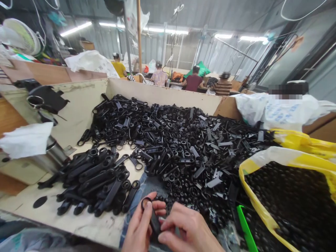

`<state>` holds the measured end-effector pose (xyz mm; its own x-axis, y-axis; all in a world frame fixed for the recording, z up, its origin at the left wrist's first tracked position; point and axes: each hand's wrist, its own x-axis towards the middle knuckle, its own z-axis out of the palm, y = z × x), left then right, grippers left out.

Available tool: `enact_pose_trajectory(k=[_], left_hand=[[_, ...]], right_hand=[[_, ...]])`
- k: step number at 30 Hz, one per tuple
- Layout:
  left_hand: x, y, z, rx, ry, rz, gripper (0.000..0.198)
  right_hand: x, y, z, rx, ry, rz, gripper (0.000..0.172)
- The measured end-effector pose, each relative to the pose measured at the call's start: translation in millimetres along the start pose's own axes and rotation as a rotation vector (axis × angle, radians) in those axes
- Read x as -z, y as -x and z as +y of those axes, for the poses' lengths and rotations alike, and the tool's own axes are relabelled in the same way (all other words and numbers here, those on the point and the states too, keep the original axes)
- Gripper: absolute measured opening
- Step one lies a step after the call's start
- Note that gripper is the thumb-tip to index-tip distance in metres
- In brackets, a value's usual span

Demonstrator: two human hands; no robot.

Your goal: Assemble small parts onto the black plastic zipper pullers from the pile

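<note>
At near centre, our left hand (140, 222) grips a tilted black ringed part (155, 223); our right hand (189, 224) curls against its near end, pinch unclear. Similar parts (101, 178) lie left, loose pieces (168, 136) far, a yellow-edged bag (249, 191) right.

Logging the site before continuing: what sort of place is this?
Probably an assembly workshop: a heap of black plastic-looking parts, a yellow-and-white plastic bag of small black pieces, and a row of people beyond.
</note>
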<state>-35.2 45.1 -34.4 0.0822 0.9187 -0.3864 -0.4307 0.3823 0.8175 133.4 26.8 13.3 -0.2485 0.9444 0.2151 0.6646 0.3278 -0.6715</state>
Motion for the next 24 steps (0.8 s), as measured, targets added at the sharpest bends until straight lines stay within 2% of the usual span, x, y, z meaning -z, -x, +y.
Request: enact_pose_trajectory(k=[2, 6, 9, 12, 16, 18, 21, 22, 24], left_hand=[[-5.4, -3.1, 0.3, 0.074, 0.078, -0.027, 0.068], [1.7, -6.0, 10.8, 0.109, -0.029, -0.049, 0.079], [8.7, -2.0, 14.5, 0.141, -0.033, -0.099, 0.081], [11.8, 1.9, 15.6, 0.172, 0.005, -0.133, 0.078], [4.4, 4.5, 14.5, 0.249, 0.048, -0.171, 0.076], [-4.1, 5.9, 9.7, 0.283, 0.041, -0.224, 0.073], [-16.2, 9.0, -3.0, 0.326, 0.018, -0.316, 0.066], [-18.9, 10.3, -7.7, 0.331, 0.009, -0.33, 0.064], [-21.6, 12.9, -16.0, 0.311, -0.04, -0.313, 0.064]], right_hand=[[-1.0, -5.5, 3.4, -0.061, 0.082, -0.021, 0.01], [2.6, -41.8, 19.5, -0.191, 0.348, -0.056, 0.015], [0.4, -63.7, 27.3, -0.226, 0.345, -0.07, 0.016], [5.4, -66.0, 29.8, -0.235, 0.253, -0.055, 0.02], [23.5, -37.1, 28.3, -0.28, 0.031, -0.046, 0.019], [24.3, -12.7, 25.9, -0.391, -0.23, -0.065, 0.026], [6.8, 24.3, 24.2, -0.639, -0.875, -0.091, 0.044], [-2.0, 34.5, 24.7, -0.674, -1.008, -0.071, 0.049], [-18.7, 50.2, 26.8, -0.664, -1.064, 0.039, 0.057]])
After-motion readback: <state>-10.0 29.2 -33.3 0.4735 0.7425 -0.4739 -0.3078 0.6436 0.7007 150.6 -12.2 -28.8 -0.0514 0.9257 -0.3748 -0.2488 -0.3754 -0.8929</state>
